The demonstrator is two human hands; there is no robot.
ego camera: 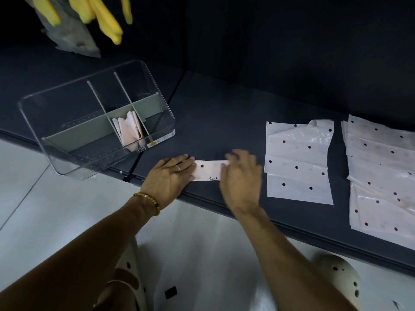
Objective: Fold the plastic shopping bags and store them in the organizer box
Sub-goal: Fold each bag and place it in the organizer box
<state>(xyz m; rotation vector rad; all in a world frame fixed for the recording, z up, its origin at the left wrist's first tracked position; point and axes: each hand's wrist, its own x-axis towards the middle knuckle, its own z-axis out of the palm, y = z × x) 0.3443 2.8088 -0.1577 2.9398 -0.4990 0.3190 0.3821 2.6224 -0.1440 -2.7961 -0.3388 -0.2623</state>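
Note:
A pale pink plastic bag with dark dots, folded into a narrow strip (pixel 208 170), lies near the front edge of the dark table. My left hand (pixel 170 176) rests flat on the strip's left end, fingers together. My right hand (pixel 241 178) is blurred over its right end, fingers spread; whether it grips the strip I cannot tell. The clear organizer box (pixel 56 153) with grey dividers stands at the left, overhanging the table edge, with several folded pink bags (pixel 129 131) upright in its middle compartment.
Two spreads of unfolded dotted bags lie flat on the right, one (pixel 298 162) near my right hand, one (pixel 381 176) at the frame edge. Yellow gloves (pixel 105 19) hang at the top left. The table's front edge (pixel 292 227) runs diagonally over a pale floor.

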